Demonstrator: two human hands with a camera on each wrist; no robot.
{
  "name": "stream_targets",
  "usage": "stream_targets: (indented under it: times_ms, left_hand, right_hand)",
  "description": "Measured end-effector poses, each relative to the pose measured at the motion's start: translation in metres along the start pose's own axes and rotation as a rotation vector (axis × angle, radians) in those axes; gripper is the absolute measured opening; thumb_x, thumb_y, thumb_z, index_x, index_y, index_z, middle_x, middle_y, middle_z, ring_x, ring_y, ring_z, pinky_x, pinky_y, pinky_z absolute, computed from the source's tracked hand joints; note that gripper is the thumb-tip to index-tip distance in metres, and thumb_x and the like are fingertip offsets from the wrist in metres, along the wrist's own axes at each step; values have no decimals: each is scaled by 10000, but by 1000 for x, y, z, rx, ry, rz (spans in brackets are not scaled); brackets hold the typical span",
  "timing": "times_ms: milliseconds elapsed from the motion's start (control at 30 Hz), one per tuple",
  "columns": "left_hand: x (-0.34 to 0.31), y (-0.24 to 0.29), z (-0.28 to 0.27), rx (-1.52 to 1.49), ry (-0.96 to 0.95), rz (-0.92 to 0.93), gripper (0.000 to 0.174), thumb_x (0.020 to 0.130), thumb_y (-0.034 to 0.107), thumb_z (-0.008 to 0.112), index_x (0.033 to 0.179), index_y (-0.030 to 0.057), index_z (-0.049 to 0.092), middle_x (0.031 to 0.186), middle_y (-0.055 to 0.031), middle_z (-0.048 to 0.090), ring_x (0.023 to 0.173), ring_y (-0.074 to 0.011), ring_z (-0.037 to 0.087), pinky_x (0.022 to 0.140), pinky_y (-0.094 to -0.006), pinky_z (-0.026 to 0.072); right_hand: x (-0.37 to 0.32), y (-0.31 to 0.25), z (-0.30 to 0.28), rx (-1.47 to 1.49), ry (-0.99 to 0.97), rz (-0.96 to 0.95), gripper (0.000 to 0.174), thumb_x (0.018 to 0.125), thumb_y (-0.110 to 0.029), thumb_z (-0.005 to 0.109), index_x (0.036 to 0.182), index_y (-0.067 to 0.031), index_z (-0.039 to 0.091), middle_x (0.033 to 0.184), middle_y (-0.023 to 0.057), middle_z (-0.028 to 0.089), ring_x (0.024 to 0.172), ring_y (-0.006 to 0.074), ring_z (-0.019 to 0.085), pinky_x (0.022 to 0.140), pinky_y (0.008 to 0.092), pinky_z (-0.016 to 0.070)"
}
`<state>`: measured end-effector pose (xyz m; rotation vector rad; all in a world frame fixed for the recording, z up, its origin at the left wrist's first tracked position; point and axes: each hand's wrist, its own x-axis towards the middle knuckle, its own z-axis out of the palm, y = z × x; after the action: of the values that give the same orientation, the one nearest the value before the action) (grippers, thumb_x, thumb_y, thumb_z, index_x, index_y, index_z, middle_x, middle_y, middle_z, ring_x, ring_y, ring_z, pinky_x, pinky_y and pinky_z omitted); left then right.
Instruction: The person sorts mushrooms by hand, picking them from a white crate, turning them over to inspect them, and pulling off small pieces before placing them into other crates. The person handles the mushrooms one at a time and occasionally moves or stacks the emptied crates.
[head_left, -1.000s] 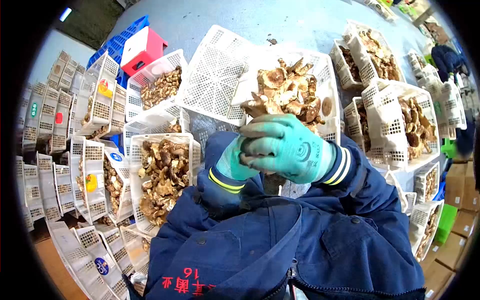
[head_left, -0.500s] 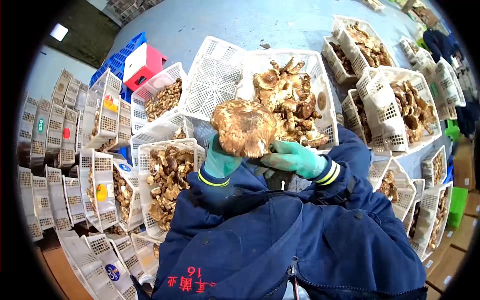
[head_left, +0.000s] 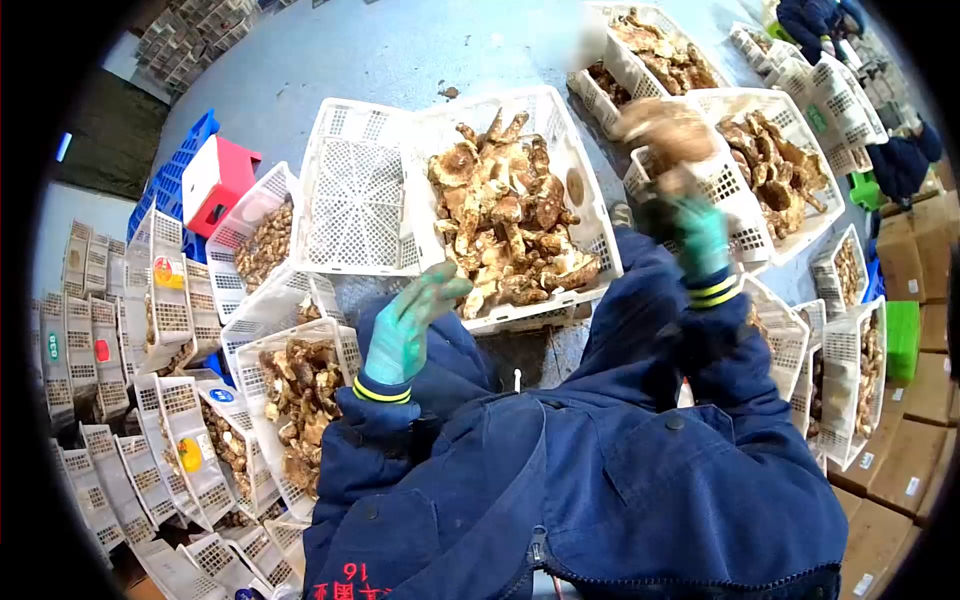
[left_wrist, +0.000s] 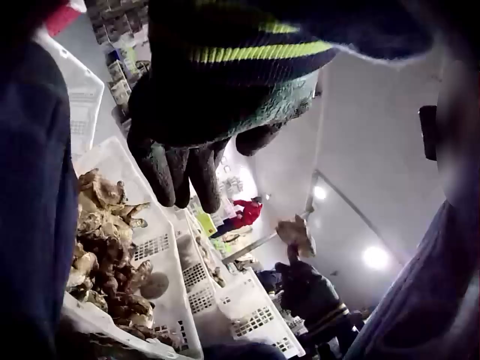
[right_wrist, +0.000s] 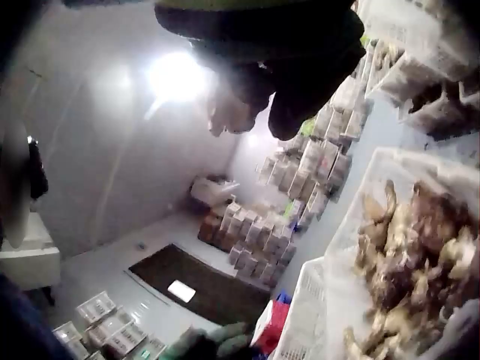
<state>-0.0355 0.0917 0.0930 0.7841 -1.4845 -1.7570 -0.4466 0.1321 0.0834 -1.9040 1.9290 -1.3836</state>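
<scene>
One broad, brown, rounded mushroom [head_left: 668, 130], blurred in the head view, is held up in the green-gloved right hand [head_left: 702, 238], whose fingers close around its stem end, their exact placing too smeared to tell; it hangs over the person's right side, above the white crates there; the other of the two hands, the green-gloved left hand [head_left: 408, 322], has its fingers loosely extended and holds nothing; its fingertips lie near the front left corner of one white, perforated, rectangular plastic crate [head_left: 600, 215], though whether they touch it I cannot tell; inside that crate is one heap of brown-and-cream, thick-stemmed mushrooms [head_left: 505, 215], too overlapped to count; just beside it stands one shallow white lattice-bottomed crate [head_left: 350, 195]; farther left are one red-and-white boxy object [head_left: 212, 180] and, near it, one white crate of small brown mushrooms [head_left: 256, 194]; on the person's right, one wide white crate [head_left: 820, 222] bears another heap; beyond it sit one bright green block-shaped container [head_left: 903, 340] and several stacked brown cardboard boxes [head_left: 908, 462]; the left wrist view shows one person in red [left_wrist: 244, 214] in the background.
</scene>
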Motion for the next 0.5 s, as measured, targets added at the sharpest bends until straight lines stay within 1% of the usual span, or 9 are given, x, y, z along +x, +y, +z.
stream_targets:
  times_ms: [33,100,167,233,300,367,433,467,500]
  left_hand:
    - [-1,-2,-5,-16,16,-67,654,941,516,451,1322,-16,442,1312,-148,506,1182,-289,537,977,-411,433]
    - [-2,-8,-9,4,37,-78,704,919,557,464,1330,-14,432,1334,-141,487,1176,-288,541,961,-404,445]
    - [1,-8,-9,4,52,-114,748,895,586,485,1339,-12,420,1353,-144,467,1173,-295,543,957,-406,450]
    - [2,-2,-6,-14,65,-180,786,869,603,515,1349,-10,406,1370,-157,446,1174,-308,541,964,-418,448]
    - [2,-7,-2,-69,74,-1,659,930,485,487,1308,-53,439,1280,-172,517,1131,-290,572,964,-402,461]
    - [1,-13,0,-110,64,105,598,959,427,473,1288,-71,455,1245,-180,547,1116,-284,583,964,-392,468]
    - [3,-18,-3,-140,43,144,597,957,432,474,1290,-64,455,1264,-181,536,1130,-291,576,963,-388,469]
    - [4,-21,-6,-106,-5,201,585,960,426,468,1293,-55,452,1278,-181,528,1155,-288,562,960,-373,470]
    - [5,-24,-6,-113,7,134,578,964,419,462,1292,-57,450,1267,-179,537,1150,-278,564,959,-362,470]
  right_hand:
    - [9,21,-24,319,22,298,143,847,-111,583,936,-54,680,885,66,678,753,141,633,608,267,519]
    - [33,57,-82,807,183,745,182,859,-102,545,990,-37,653,976,121,686,766,176,652,626,299,534]
    - [50,127,-128,663,312,796,225,869,-126,523,1053,-41,621,966,143,686,717,200,653,598,316,535]
    - [63,167,-156,554,527,916,195,905,-187,522,1027,-64,612,910,78,680,787,224,663,597,308,522]
    - [71,262,-199,585,519,1003,213,879,-242,571,1023,-93,621,954,105,683,810,258,668,615,396,542]
    - [84,357,-241,-803,213,1062,583,797,-489,618,1207,-80,561,1153,216,616,1034,355,610,872,441,480]
    - [100,200,-181,-926,334,897,710,792,-549,588,1295,-56,498,1216,216,586,1120,366,564,941,389,431]
    - [109,162,-155,-956,282,733,701,801,-494,572,1328,-44,467,1244,223,567,1134,347,560,978,418,412]
    - [110,130,-122,-843,179,549,597,840,-448,558,1321,-100,492,1206,211,592,1093,343,584,946,410,440]
